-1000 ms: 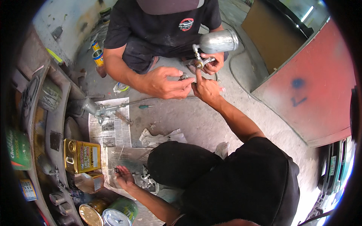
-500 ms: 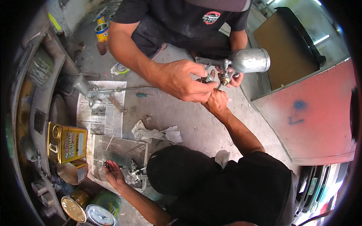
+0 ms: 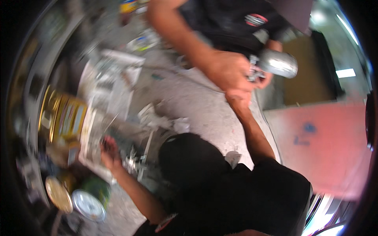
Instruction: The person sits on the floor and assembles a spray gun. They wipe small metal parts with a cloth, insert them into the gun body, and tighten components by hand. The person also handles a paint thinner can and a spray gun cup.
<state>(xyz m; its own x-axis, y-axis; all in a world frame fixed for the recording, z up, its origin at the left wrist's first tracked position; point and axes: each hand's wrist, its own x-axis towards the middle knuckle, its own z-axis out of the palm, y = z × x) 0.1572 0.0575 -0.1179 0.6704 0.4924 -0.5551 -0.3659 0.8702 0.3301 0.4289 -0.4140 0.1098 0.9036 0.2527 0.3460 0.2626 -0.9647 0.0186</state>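
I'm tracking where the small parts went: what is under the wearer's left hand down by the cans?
The left hand rests on spread newspaper beside small metal parts. Anything beneath the palm is covered, and motion blur hides detail.

— Where's the right hand (image 3: 239, 96)?

— Stretched forward, its grip touching a co-worker's hand (image 3: 229, 70) that clutches a spray gun (image 3: 256, 72); the gun's silver cup (image 3: 278, 63) sticks out just right of that grip.

— And the left hand (image 3: 110, 151)?

— Low down, fingers curled by small metal parts (image 3: 134, 163), though blur hides whether it holds any. A yellow tin (image 3: 65, 116) sits beyond that grip, round cans (image 3: 88, 202) nearer the body, crumpled paper (image 3: 157, 118) between both hands.
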